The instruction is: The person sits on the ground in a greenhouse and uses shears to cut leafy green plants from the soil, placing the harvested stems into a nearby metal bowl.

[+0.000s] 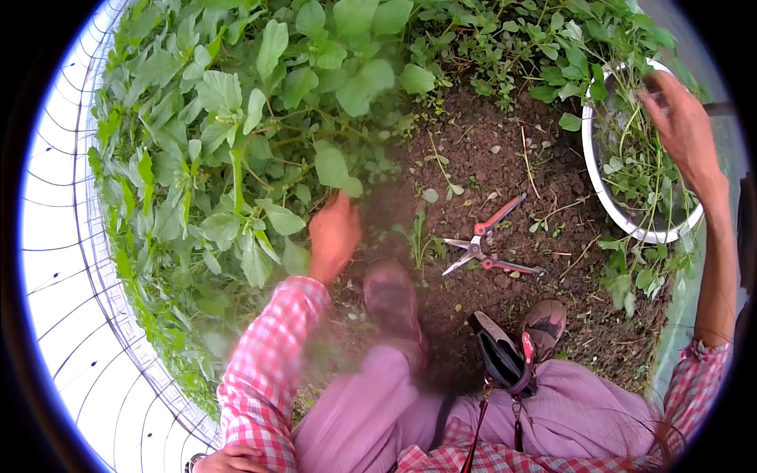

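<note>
My left hand [336,236] reaches in at the edge of the tall leafy green plants [222,136]; its fingertips are hidden by leaves, so its grip is unclear. At the upper right, my right hand [686,130] is over a white-rimmed round container [597,183], thumb and fingers apart. Cut green stems with leaves [647,171] lie across this container and hang over its near rim. Between my hands, garden snips [476,245] with red handles rest on the brown soil, blades spread and pointing left.
Low creeping greens [497,47] grow behind the bare soil [473,159]. My shoes [393,295] stand in front of me. A black pouch [502,355] on a strap hangs by my knee. Another hand [233,460], whose owner I cannot see, is beside my left sleeve. Netting curves along the left.
</note>
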`<act>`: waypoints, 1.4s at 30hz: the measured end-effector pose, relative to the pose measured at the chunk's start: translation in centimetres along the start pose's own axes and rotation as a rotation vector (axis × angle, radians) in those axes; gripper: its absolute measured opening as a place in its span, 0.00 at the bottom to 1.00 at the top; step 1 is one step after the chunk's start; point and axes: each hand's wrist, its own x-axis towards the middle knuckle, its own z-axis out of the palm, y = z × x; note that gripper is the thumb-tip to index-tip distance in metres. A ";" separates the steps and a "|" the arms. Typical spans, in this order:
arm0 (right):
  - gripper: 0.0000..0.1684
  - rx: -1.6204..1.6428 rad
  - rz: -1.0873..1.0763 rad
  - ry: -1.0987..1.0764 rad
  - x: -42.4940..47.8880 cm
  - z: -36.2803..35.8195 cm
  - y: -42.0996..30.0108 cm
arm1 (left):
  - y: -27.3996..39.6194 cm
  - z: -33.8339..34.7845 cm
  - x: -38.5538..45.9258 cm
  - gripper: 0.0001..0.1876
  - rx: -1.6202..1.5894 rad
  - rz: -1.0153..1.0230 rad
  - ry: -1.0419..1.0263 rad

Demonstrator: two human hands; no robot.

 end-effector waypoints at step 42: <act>0.23 0.614 -0.280 -0.373 0.5 20.1 -31.8 | -5.5 0.0 -2.7 0.15 0.146 0.194 0.051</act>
